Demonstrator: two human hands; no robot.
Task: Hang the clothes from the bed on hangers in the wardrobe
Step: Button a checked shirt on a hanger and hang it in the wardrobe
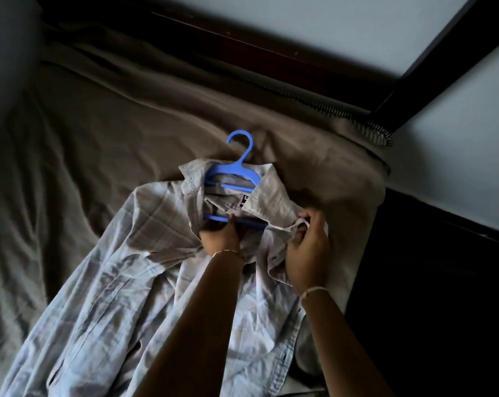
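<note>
Shirt (156, 282), pale and checked, lies open on the brown-sheeted bed (99, 124), its length running from the collar at the far end back to the hem at lower left. A blue hanger (231, 171) sits inside the collar with its hook pointing away from the person. The left hand (221, 234) grips the hanger's bottom bar. Just beside it, the right hand (308, 253) pinches the shirt's front edge.

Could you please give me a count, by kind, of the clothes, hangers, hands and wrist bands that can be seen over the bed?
Shirts: 1, the checked shirt
Hangers: 1, the blue hanger
Hands: 2, the left hand and the right hand
Wrist bands: 2, the gold bracelet and the pale wristband
Total: 6
</note>
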